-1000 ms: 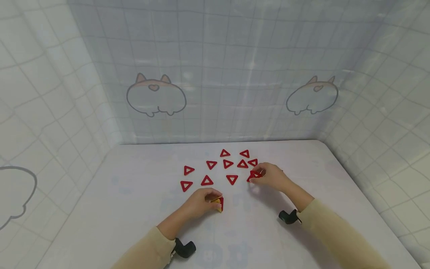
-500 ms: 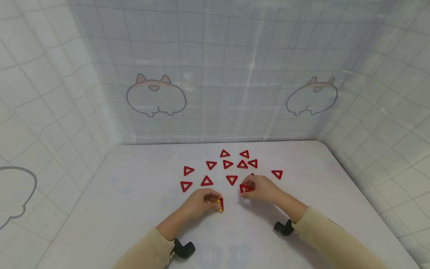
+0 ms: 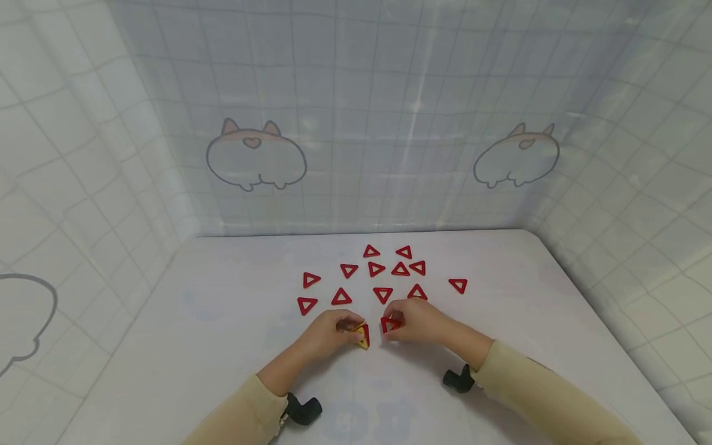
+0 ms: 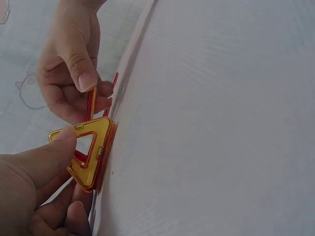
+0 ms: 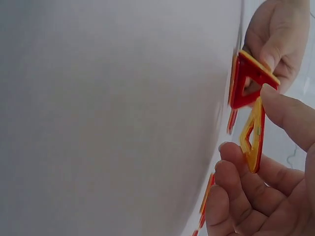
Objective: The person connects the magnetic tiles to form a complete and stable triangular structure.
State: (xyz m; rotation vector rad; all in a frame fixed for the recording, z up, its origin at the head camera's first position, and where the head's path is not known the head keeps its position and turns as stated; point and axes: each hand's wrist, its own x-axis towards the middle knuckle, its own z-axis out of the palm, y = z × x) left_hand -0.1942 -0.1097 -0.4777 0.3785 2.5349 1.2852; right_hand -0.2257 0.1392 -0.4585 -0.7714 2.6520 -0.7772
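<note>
My left hand (image 3: 330, 334) pinches a small cluster of hollow triangle magnetic tiles (image 4: 100, 147) just over the table. One face shows yellow in the left wrist view, and a red face shows in the right wrist view. To its right, my right hand (image 3: 417, 321) holds a single triangle magnetic tile (image 5: 259, 130) between thumb and fingers, red on one side and yellow on the other. In the head view a narrow gap separates this tile from the left hand's cluster. Fingers hide part of both pieces.
Several loose red triangle tiles (image 3: 382, 295) lie flat beyond the hands on the white table (image 3: 233, 371). One tile (image 3: 458, 285) sits apart at the right. Grid-patterned sheeting (image 3: 356, 154) rises behind the table and along both sides.
My right hand has lifted a tile from the group and brought it left and nearer, beside the left hand's cluster. The left hand stays nearly still.
</note>
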